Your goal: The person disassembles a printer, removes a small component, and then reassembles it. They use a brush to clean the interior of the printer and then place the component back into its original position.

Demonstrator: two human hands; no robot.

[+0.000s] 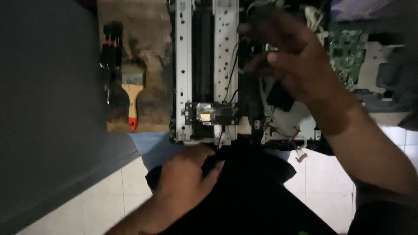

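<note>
An opened machine chassis with two white perforated metal rails lies before me, with a small carriage block carrying a yellow label near its front end. My right hand hovers over the chassis's right side among black wires, fingers curled; whether it pinches anything I cannot tell. My left hand rests at the chassis's near edge, its fingers pressing on a black cloth that drapes toward me.
A paintbrush with a wooden, red-tipped handle lies on a worn board left of the chassis, next to dark tools. A green circuit board lies at the right. A grey surface fills the left. White floor tiles show below.
</note>
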